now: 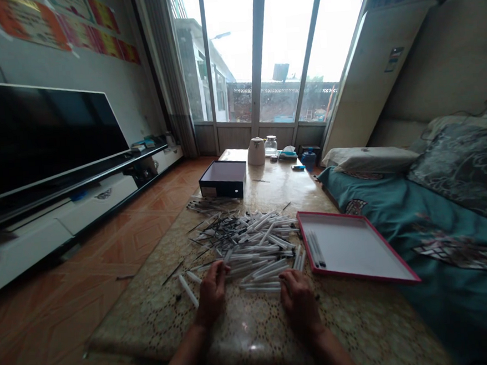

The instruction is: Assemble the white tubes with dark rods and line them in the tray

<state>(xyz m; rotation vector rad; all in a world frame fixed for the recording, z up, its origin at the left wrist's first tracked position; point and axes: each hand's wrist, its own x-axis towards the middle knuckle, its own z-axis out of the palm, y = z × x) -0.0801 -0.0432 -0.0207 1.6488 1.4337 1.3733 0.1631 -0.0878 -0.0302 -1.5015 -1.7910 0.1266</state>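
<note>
Head view: white tubes (257, 257) heaped on worktop (255, 343), left of red-rimmed tray (360, 244). Left hand (211, 290) at heap's near-left edge, right hand (301, 301) at near-right; both hands' fingers (221, 267) curled, grasp cannot be told.

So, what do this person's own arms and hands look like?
Both the left hand and the right hand are ungloved. The forearms are bare to the picture's edge, with no sleeve, watch, cable or marking visible. The fingers are too small and dim to rule out a ring.
</note>
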